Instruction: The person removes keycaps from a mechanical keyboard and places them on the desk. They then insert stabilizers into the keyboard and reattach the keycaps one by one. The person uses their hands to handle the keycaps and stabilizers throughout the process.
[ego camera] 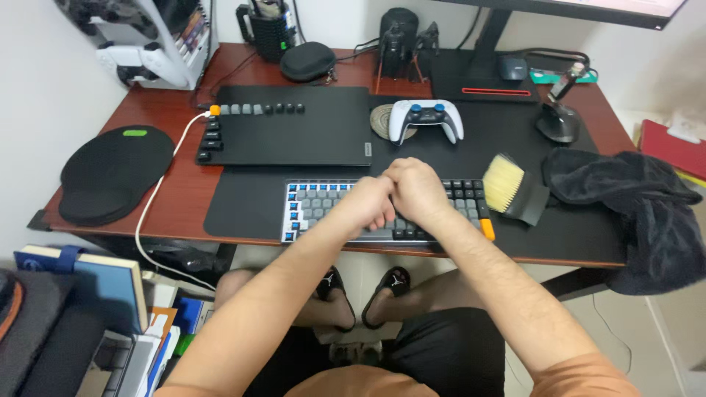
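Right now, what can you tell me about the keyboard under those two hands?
The keyboard is a compact one with dark grey and light grey keycaps, blue keys down its left side and one orange key at its right front corner. Several spots at the left lack caps. It lies flat on the black desk mat, at the desk's front edge. The left hand and right hand rest pressed together over its middle, hiding those keys.
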